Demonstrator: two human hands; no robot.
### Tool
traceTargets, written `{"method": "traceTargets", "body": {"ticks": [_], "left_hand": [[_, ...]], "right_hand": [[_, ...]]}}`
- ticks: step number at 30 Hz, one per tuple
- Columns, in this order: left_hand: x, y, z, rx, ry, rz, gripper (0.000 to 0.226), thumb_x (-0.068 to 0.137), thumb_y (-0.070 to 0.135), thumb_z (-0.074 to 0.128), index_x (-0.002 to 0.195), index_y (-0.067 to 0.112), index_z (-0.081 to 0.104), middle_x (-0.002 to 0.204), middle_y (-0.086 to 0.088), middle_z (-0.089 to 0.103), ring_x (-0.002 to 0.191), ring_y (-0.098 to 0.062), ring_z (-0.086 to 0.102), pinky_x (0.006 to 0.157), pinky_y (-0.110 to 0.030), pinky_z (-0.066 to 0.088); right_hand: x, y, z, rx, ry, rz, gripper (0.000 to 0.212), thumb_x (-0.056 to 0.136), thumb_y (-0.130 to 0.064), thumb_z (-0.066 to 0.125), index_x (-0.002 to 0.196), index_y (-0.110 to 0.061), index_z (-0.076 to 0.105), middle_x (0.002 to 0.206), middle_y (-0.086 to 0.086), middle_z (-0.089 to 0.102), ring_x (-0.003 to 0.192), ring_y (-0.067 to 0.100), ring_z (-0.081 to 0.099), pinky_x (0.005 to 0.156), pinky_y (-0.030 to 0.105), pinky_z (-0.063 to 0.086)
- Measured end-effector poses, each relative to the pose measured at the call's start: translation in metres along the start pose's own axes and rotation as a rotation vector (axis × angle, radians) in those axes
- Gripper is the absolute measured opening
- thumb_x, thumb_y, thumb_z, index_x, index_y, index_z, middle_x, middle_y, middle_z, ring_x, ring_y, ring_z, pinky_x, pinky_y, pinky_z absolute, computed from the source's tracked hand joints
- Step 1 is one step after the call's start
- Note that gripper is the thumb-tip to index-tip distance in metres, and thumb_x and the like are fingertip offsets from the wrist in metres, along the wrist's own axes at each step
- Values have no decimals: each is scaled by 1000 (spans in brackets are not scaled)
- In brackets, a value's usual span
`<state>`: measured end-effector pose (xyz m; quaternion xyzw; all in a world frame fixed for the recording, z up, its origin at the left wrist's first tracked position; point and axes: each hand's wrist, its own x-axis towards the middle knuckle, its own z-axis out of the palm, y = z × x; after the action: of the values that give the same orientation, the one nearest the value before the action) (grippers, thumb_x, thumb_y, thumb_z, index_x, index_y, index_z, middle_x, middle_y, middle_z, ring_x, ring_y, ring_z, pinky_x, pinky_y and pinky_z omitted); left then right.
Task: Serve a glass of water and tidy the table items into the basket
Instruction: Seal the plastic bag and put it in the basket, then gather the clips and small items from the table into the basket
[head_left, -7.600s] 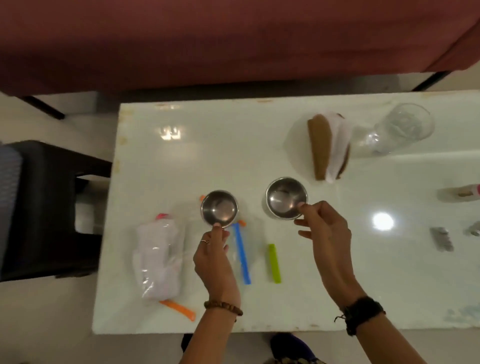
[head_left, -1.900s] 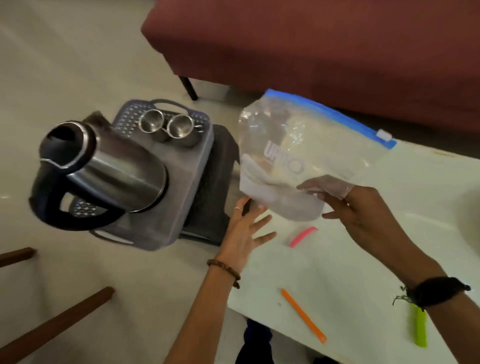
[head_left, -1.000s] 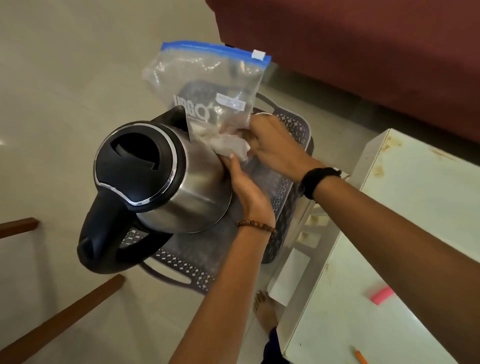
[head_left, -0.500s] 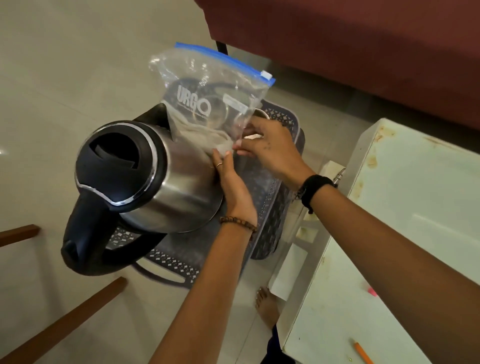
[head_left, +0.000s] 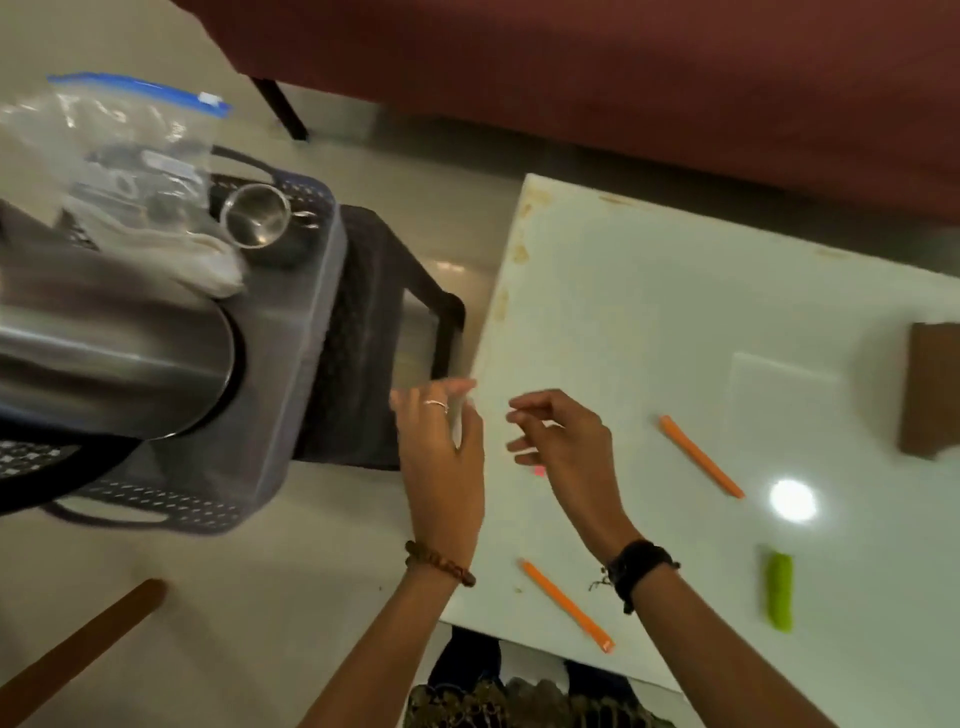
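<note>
The grey perforated basket (head_left: 291, 332) stands on a dark stool at the left. Inside it are a steel kettle (head_left: 104, 353), a small steel cup (head_left: 255, 215) and a clear zip bag (head_left: 130, 156) with a blue seal, leaning upright. My left hand (head_left: 441, 447) hovers at the white table's (head_left: 675, 322) left edge, fingers straight and holding nothing. My right hand (head_left: 561, 441) hangs over the table with fingers loosely curled, also holding nothing; a bit of pink (head_left: 540, 471) shows under it. Two orange sticks (head_left: 698, 454) (head_left: 566, 605) and a green clip (head_left: 778, 590) lie on the table.
A brown wooden holder (head_left: 930, 389) sits at the table's right edge. A maroon sofa (head_left: 623, 78) runs along the back. A dark stool (head_left: 384, 338) fills the gap between basket and table. A brown wooden bar (head_left: 78, 649) crosses the floor at lower left.
Both hands let go of the zip bag, which now rests in the basket beside the kettle. They have pulled back right, to the table's left edge, and the view has swung right.
</note>
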<state>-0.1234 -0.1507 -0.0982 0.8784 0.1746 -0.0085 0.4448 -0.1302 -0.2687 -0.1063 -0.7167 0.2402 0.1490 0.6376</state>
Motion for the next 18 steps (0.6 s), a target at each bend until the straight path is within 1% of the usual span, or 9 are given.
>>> {"method": "traceTargets", "body": {"ticks": [2, 5, 6, 7, 9, 10, 11, 15, 18], "left_hand": [[-42, 4, 25, -23, -142, -17, 16, 90, 12, 50, 102, 15, 59, 105, -4, 59, 99, -19, 55, 87, -30, 46], [-95, 2, 59, 28, -205, -61, 17, 89, 8, 53, 103, 16, 58, 109, -1, 57, 106, -15, 51, 88, -18, 40], [-110, -3, 69, 55, -161, -124, 19, 88, 9, 56, 106, 15, 57, 112, -2, 55, 108, -16, 48, 86, -18, 38], [-123, -8, 76, 64, -91, -247, 23, 86, 10, 59, 109, 14, 56, 115, -5, 52, 109, -19, 46, 85, -22, 39], [-144, -12, 90, 60, 49, -545, 35, 82, 11, 64, 115, 9, 51, 121, -14, 46, 111, -30, 44, 86, -39, 44], [-153, -14, 97, 73, 95, -663, 42, 81, 12, 66, 118, 7, 48, 123, -17, 43, 112, -35, 43, 87, -45, 44], [-161, -16, 102, 85, 125, -743, 47, 80, 13, 67, 121, 5, 46, 125, -19, 42, 113, -38, 42, 88, -47, 42], [-185, -21, 121, 36, 257, -835, 53, 79, 12, 69, 124, 0, 43, 128, -22, 40, 112, -40, 41, 83, -41, 39], [-187, -24, 131, 15, 315, -810, 40, 82, 8, 64, 119, 0, 49, 123, -19, 44, 108, -37, 46, 85, -41, 43]], "right_hand": [[-14, 23, -42, -32, 49, 28, 14, 90, -7, 56, 90, -16, 66, 86, 3, 71, 64, 13, 68, 59, 25, 57], [-32, 50, -102, -100, 120, 42, 21, 90, -2, 53, 86, -19, 64, 85, 4, 69, 63, 16, 64, 58, 28, 53], [-35, 58, -118, -136, 147, 49, 21, 90, -1, 52, 85, -19, 63, 85, 4, 68, 64, 18, 63, 58, 31, 52], [-36, 64, -131, -176, 172, 60, 20, 89, -2, 53, 86, -19, 64, 86, 5, 68, 66, 22, 63, 60, 34, 53], [-35, 74, -154, -287, 208, 66, 15, 89, -7, 55, 88, -17, 65, 87, 4, 69, 69, 27, 62, 65, 41, 54], [-34, 77, -164, -365, 214, 45, 12, 89, -10, 55, 90, -18, 64, 89, 3, 69, 71, 26, 62, 66, 41, 53], [-32, 80, -171, -445, 212, 7, 11, 89, -12, 55, 91, -18, 63, 91, 3, 68, 74, 24, 61, 67, 39, 51], [-17, 86, -182, -684, 171, -164, 14, 88, -12, 56, 102, -14, 58, 103, 6, 56, 97, 25, 56, 68, 32, 43], [-4, 92, -181, -839, 128, -184, 28, 88, -12, 58, 116, -10, 53, 114, 13, 49, 106, 29, 48, 72, 36, 43]]}}
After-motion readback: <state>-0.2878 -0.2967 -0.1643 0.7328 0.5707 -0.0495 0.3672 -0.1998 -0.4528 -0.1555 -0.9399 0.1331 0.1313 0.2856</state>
